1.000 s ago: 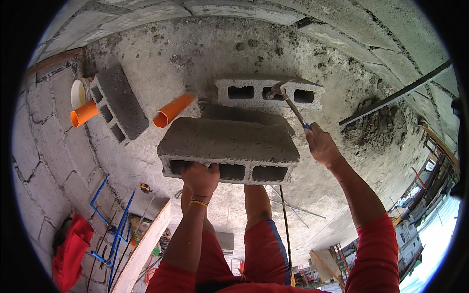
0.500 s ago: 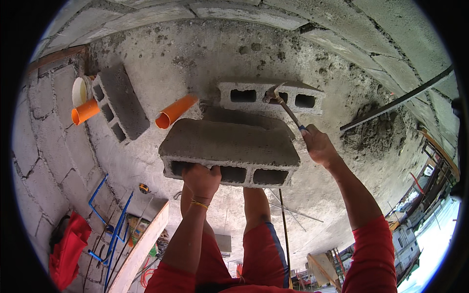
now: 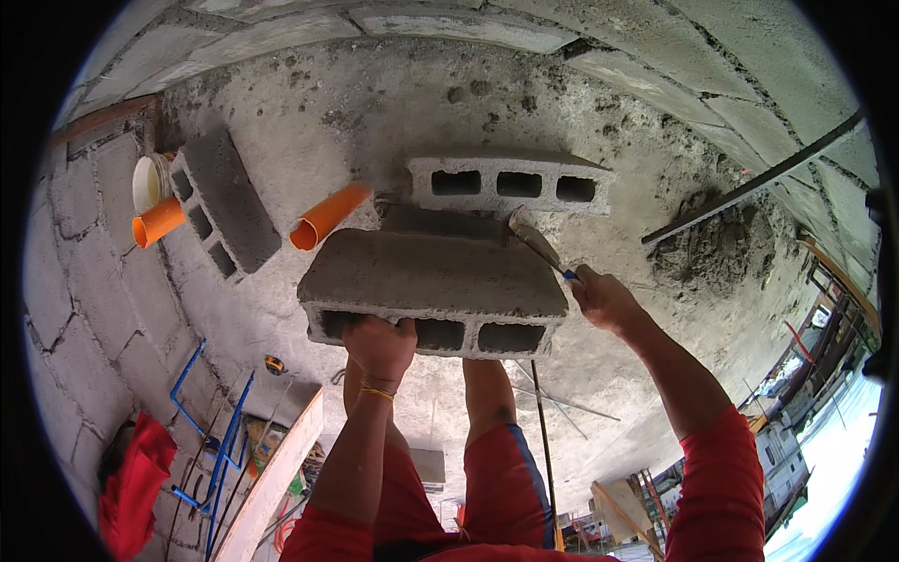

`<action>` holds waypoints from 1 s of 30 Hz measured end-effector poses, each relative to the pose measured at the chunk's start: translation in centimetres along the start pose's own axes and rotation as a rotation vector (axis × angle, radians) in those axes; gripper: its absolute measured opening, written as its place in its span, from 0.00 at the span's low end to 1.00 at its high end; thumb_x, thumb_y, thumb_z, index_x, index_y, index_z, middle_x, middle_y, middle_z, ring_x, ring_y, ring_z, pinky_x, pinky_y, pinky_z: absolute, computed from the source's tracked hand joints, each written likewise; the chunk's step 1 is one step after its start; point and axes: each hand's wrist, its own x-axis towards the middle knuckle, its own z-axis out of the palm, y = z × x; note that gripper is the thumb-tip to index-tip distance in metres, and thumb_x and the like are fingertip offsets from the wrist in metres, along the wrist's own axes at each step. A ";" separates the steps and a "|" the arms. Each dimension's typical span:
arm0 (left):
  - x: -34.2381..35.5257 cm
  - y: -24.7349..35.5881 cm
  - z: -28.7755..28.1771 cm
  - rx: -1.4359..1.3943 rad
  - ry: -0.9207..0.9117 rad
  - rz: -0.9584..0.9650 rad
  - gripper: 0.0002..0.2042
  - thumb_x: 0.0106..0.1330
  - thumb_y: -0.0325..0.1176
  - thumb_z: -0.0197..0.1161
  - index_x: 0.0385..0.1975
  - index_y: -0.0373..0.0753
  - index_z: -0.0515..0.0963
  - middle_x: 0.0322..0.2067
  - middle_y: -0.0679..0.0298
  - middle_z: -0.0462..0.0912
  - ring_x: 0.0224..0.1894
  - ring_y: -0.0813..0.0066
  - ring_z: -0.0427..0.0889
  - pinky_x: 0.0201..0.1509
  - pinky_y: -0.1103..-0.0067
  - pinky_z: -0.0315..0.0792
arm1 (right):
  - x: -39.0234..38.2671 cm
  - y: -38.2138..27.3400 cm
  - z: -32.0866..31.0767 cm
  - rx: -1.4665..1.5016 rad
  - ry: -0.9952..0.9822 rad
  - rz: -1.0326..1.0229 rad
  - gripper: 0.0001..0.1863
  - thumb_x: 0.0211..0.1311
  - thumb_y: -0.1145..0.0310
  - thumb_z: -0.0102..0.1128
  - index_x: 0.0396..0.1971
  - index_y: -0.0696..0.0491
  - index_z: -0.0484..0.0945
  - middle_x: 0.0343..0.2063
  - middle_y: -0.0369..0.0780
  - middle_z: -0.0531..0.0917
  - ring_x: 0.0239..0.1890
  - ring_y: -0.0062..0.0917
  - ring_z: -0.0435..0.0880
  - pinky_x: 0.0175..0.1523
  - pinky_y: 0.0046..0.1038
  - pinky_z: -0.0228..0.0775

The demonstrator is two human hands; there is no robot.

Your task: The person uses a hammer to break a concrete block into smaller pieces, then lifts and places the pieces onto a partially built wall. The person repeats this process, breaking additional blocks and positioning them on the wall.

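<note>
A grey concrete hollow block lies in front of me, its row of three cavities facing me. My left hand is closed on its near edge, fingers hooked into the leftmost cavity. My right hand grips a hammer by its blue handle. The hammer's head is at the far right of the block, beside a second, darker block that is partly hidden behind the first. Whether the head touches either block I cannot tell.
Beyond stands another hollow block; one more leans left near a white bucket. Orange pipes, a tape measure, blue pipes and a plank lie about. A dark bar slants at right.
My right hand has brought the hammer down and slightly left, its head now lower, near the far edge of the held block. My left hand keeps its grip.
</note>
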 end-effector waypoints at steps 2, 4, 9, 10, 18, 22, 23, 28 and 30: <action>0.0 -0.1 0.1 -0.053 0.107 0.067 0.12 0.52 0.39 0.70 0.26 0.35 0.85 0.27 0.49 0.87 0.32 0.42 0.86 0.43 0.58 0.79 | 0.4 0.5 0.5 0.097 0.176 -0.026 0.17 0.78 0.54 0.48 0.43 0.55 0.70 0.27 0.57 0.83 0.35 0.59 0.84 0.40 0.56 0.74; -0.1 -0.2 0.1 -0.046 0.091 0.072 0.12 0.52 0.39 0.70 0.27 0.35 0.85 0.27 0.49 0.87 0.32 0.42 0.86 0.43 0.59 0.79 | 0.3 1.0 1.0 0.195 0.291 -0.082 0.16 0.78 0.54 0.48 0.43 0.54 0.70 0.27 0.57 0.83 0.35 0.60 0.84 0.40 0.56 0.74; -0.1 -0.2 0.4 -0.020 0.048 0.045 0.12 0.51 0.38 0.69 0.29 0.35 0.85 0.28 0.49 0.87 0.32 0.42 0.86 0.42 0.59 0.78 | 0.0 2.0 1.6 0.041 0.066 0.024 0.16 0.78 0.55 0.47 0.41 0.55 0.69 0.26 0.58 0.82 0.31 0.60 0.82 0.34 0.54 0.72; -0.1 -0.2 0.5 -0.052 0.111 0.069 0.11 0.49 0.38 0.68 0.25 0.35 0.84 0.25 0.50 0.86 0.31 0.43 0.85 0.42 0.60 0.77 | 0.0 2.1 1.8 0.122 0.136 -0.031 0.16 0.78 0.56 0.47 0.41 0.55 0.69 0.26 0.58 0.82 0.31 0.60 0.82 0.34 0.54 0.72; 0.0 0.3 0.5 -0.082 0.147 0.074 0.11 0.46 0.37 0.67 0.23 0.35 0.84 0.24 0.51 0.86 0.29 0.45 0.85 0.43 0.61 0.77 | -0.6 3.1 4.5 0.230 0.133 0.041 0.17 0.79 0.55 0.48 0.40 0.56 0.69 0.25 0.58 0.81 0.31 0.61 0.81 0.35 0.54 0.69; 0.0 0.6 0.0 -0.071 0.144 0.074 0.12 0.49 0.37 0.68 0.28 0.35 0.86 0.27 0.50 0.87 0.31 0.44 0.85 0.43 0.60 0.77 | -0.5 3.2 5.0 0.424 0.342 -0.057 0.17 0.79 0.56 0.48 0.38 0.57 0.71 0.24 0.56 0.80 0.30 0.60 0.80 0.34 0.55 0.69; 0.0 0.7 -0.1 -0.070 0.116 0.066 0.13 0.50 0.37 0.69 0.29 0.35 0.86 0.28 0.49 0.87 0.32 0.42 0.85 0.44 0.59 0.78 | -0.7 3.3 4.9 0.350 0.433 -0.085 0.17 0.79 0.56 0.48 0.37 0.56 0.71 0.24 0.56 0.81 0.30 0.60 0.80 0.34 0.55 0.69; 0.0 0.8 -0.1 -0.064 0.079 0.041 0.14 0.53 0.39 0.70 0.30 0.34 0.86 0.29 0.47 0.87 0.35 0.39 0.85 0.47 0.57 0.78 | -0.4 3.8 4.4 0.208 0.138 -0.023 0.16 0.79 0.56 0.47 0.44 0.56 0.69 0.26 0.57 0.82 0.32 0.58 0.83 0.32 0.53 0.75; 0.0 0.8 -0.1 -0.058 0.096 0.052 0.14 0.53 0.40 0.70 0.30 0.34 0.86 0.29 0.47 0.87 0.35 0.39 0.85 0.47 0.57 0.78 | -0.4 4.1 4.2 0.309 0.289 -0.130 0.17 0.78 0.54 0.47 0.44 0.55 0.69 0.28 0.59 0.83 0.34 0.60 0.83 0.35 0.56 0.74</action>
